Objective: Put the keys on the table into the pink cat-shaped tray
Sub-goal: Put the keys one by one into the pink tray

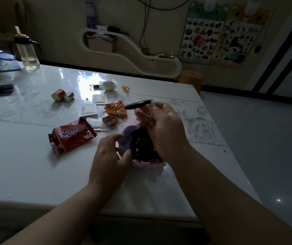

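Observation:
My right hand is shut on a bunch of keys: a black oval fob sticks out to the left, a metal ring shows between the fingers, and a black pouch with small stars hangs down from it. The pouch rests in the pink cat-shaped tray, which lies on the white table mostly hidden under both hands. My left hand touches the tray's near left rim with its fingers curled and nothing in them.
Snack packets lie left of the tray: a red one, orange ones, white sachets. Further back are two small cans, a white round object and a water bottle. The table's right edge runs close by.

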Available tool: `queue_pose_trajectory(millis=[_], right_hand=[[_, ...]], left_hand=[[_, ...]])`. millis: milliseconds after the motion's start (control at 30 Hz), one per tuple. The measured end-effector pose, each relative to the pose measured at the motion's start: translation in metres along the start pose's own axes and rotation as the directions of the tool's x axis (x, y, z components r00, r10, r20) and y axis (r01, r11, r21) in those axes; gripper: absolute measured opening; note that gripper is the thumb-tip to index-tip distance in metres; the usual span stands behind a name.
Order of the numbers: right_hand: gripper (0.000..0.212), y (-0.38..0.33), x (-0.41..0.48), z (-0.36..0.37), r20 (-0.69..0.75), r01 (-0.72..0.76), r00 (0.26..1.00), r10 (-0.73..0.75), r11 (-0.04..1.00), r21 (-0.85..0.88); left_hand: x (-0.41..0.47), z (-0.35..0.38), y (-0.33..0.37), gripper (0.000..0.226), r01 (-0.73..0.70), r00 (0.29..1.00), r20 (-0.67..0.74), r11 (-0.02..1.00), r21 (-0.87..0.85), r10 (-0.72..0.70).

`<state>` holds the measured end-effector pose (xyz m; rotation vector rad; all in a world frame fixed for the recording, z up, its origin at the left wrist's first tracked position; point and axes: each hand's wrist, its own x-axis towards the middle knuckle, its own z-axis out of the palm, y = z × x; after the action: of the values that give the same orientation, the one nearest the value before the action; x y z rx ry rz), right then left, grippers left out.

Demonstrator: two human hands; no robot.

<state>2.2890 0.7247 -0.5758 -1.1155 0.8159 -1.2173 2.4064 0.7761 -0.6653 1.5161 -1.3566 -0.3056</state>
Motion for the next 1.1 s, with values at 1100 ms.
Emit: queue_pose_trajectory(millis=[1100], right_hand=[[0.03,0.029,0.023,-0.114,0.076,0.061,0.993,0.085,0.165,-0.984]], left_hand=[[0.001,0.002,-0.002,0.041,0.007,1.0,-0.014,0.999,-0.043,-0.008]])
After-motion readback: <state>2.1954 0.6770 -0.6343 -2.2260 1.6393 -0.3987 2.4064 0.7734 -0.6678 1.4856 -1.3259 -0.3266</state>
